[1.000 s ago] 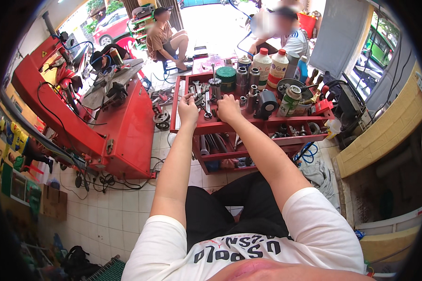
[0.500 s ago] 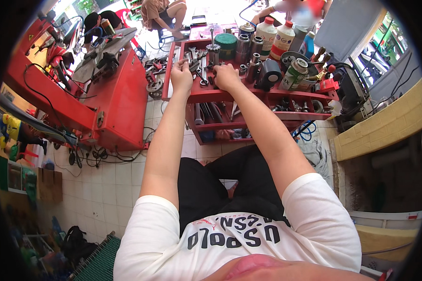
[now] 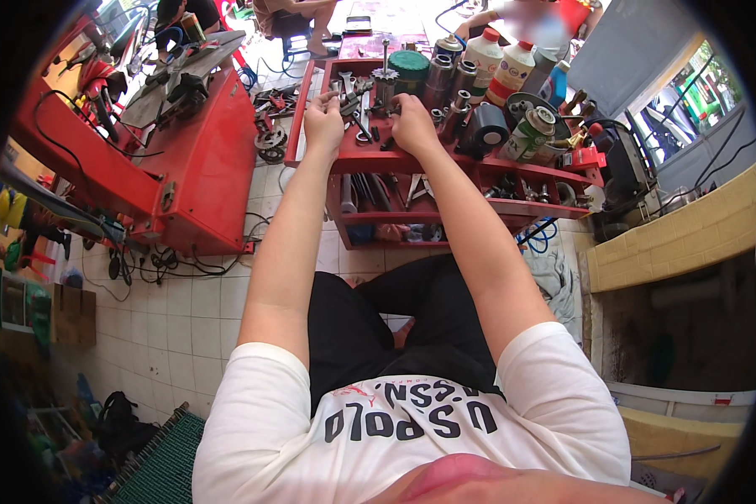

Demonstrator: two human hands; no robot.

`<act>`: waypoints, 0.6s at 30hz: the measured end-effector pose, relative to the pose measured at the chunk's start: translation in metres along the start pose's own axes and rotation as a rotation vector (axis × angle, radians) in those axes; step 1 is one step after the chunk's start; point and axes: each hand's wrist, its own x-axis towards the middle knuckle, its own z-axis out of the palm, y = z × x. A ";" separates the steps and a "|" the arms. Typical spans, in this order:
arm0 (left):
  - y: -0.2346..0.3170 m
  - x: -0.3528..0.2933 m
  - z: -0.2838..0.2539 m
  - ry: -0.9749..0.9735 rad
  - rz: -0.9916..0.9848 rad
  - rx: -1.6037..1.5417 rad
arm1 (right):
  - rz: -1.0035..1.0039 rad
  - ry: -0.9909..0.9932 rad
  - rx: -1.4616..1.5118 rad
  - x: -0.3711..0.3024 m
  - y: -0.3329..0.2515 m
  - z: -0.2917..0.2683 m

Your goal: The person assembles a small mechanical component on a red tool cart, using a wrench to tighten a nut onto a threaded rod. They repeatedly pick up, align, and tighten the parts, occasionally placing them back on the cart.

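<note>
Both my arms reach over the red tool cart. At the left of its top tray, my left hand is closed, its fingertips pinched together beside a dark metal tool; whatever is in the pinch is too small to make out. My right hand has curled fingers over the middle of the tray, and its back hides what they hold or touch. Between the hands lie spanners and small dark pieces. A toothed metal part with an upright rod stands just beyond them.
Behind my right hand stand a green round tin, metal cylinders and two white bottles. A spray can is at the right. Left of the cart is a red machine, with cables on the floor. Other people sit beyond.
The whole view has shifted slightly. My right hand has moved a little to the right, away from the toothed part, and its fingers are raised more. My left hand keeps its pinch.
</note>
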 end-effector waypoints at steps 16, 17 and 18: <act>0.021 -0.006 -0.003 -0.099 -0.277 -0.214 | 0.383 0.101 0.569 0.009 0.018 -0.001; 0.020 -0.006 -0.007 -0.102 -0.287 -0.262 | 0.430 0.092 0.619 0.008 0.011 -0.003; 0.019 -0.003 -0.006 -0.116 -0.296 -0.312 | 0.476 0.094 0.665 0.008 0.010 -0.006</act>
